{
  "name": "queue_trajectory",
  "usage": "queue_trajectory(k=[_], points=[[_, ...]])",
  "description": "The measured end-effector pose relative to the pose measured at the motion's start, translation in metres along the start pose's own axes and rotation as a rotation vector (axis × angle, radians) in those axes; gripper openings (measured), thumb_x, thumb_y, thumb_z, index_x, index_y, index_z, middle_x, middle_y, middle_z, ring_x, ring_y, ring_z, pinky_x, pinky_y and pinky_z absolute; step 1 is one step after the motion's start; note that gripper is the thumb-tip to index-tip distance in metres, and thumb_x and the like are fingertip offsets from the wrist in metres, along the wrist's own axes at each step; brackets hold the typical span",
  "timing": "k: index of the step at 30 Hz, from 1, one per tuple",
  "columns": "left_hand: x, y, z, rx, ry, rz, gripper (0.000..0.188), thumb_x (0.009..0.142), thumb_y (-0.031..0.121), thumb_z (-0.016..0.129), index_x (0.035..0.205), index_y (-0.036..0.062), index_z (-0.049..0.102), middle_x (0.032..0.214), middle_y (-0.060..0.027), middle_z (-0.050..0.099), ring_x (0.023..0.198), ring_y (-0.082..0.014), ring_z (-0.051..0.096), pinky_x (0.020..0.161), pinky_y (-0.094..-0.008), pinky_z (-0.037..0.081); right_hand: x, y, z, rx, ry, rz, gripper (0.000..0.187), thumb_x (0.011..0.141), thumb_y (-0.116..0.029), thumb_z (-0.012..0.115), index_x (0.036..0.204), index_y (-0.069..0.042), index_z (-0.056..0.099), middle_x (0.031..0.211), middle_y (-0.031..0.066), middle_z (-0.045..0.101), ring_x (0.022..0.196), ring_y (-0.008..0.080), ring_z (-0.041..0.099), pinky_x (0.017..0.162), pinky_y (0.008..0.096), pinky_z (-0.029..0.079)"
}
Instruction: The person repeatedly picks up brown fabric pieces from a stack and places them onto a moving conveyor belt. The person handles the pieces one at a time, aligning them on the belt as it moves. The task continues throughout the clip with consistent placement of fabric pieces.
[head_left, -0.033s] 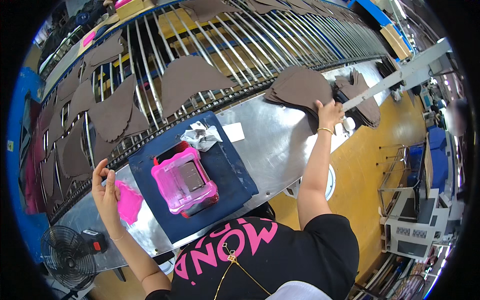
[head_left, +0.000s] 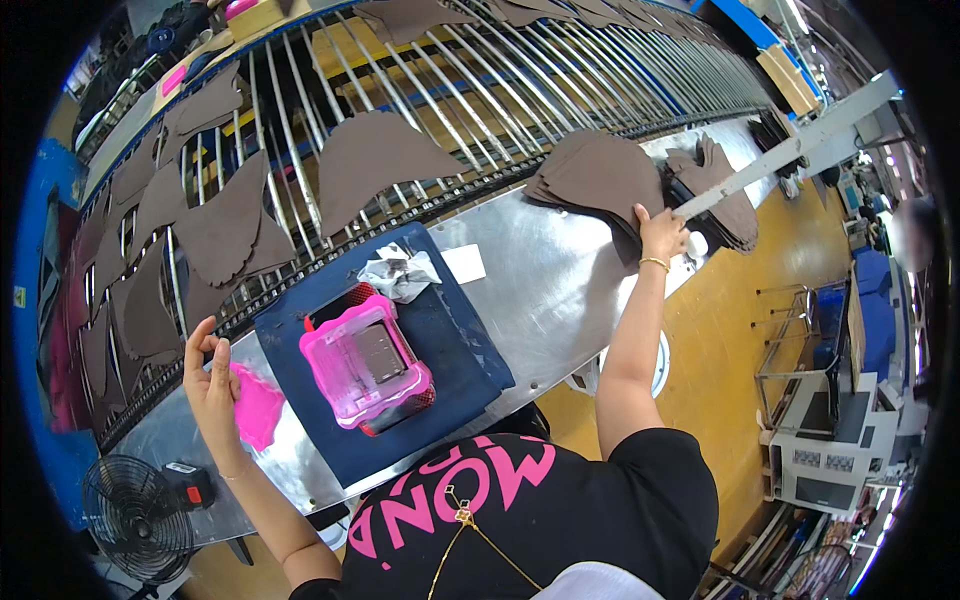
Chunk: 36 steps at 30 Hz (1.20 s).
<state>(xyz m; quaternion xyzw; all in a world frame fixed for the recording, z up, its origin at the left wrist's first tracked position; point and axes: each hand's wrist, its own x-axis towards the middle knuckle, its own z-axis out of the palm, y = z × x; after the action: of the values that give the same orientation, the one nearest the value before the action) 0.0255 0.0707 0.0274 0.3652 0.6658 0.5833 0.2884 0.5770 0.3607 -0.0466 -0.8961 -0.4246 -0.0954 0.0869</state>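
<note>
At the right, my right hand [head_left: 662,238] is at the near right edge of a fanned stack of dark brown, leather-like cut pieces [head_left: 600,175]. Its thumb lies against the stack and its fingers are curled closed there; their tips are partly hidden. Raised at the left, my left hand [head_left: 212,392] holds nothing, with the fingers loosely bent and apart from the thumb. Beside it lies a bright pink scalloped piece [head_left: 257,408] on the metal table. Between my arms, an open pink box [head_left: 330,362] with a grey block inside stands on a dark blue mat [head_left: 455,345].
Beyond the metal table [head_left: 530,285] runs a rack of metal rods [head_left: 440,90] carrying several brown pieces [head_left: 375,165]. Crumpled white paper [head_left: 402,272] lies behind the box. A pale metal bar [head_left: 790,150] slants over a second brown stack [head_left: 725,195]. A black fan [head_left: 138,518] stands near left.
The view has shifted very slightly, moving the table and its things a little leftward in it. Both hands keep almost the same pose.
</note>
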Motion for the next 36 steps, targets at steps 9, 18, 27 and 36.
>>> queue_trajectory(k=[9,18,27,36], points=[[0.008,0.015,0.029,0.015,-0.053,0.047,0.034,0.092,0.011,0.058,0.124,0.0057,0.052,0.092,0.0017,0.047,0.05,0.0022,0.033,0.041,-0.0146,0.025,0.016,0.03,-0.011,0.111,0.02,-0.2,0.048,0.08,-0.03,0.069,0.118,-0.006,0.053,0.103,0.0215,0.063,0.097,0.0382,0.061,0.079,0.0479,0.05],[0.001,0.042,0.04,0.091,-0.091,0.079,0.032,0.088,0.009,0.061,0.119,0.0057,0.057,0.092,0.0007,0.051,0.053,-0.0007,0.045,0.043,-0.0155,0.032,-0.079,-0.041,-0.187,0.884,-0.07,-0.708,0.023,0.095,-0.021,0.052,0.112,-0.005,0.053,0.073,0.0074,0.056,0.063,0.0104,0.054,0.057,0.0268,0.046],[-0.001,0.074,0.015,-0.01,-0.036,0.125,0.024,0.087,0.016,0.064,0.107,0.0024,0.062,0.076,-0.0044,0.063,0.051,-0.0058,0.056,0.042,-0.0179,0.038,-0.219,-0.123,-0.175,1.591,-0.644,-1.051,0.019,0.086,-0.009,0.067,0.095,-0.001,0.053,0.069,-0.0041,0.041,0.061,0.006,0.035,0.054,0.0172,0.03],[-0.042,0.083,-0.07,0.322,0.174,0.147,0.017,0.085,0.017,0.067,0.094,0.0017,0.065,0.061,0.0001,0.059,0.048,-0.0043,0.054,0.041,-0.0156,0.035,-0.278,-0.135,-0.158,1.244,-0.557,-1.497,0.011,0.075,-0.005,0.076,0.08,-0.002,0.067,0.077,0.0073,0.069,0.069,0.0138,0.064,0.066,0.0235,0.047]])
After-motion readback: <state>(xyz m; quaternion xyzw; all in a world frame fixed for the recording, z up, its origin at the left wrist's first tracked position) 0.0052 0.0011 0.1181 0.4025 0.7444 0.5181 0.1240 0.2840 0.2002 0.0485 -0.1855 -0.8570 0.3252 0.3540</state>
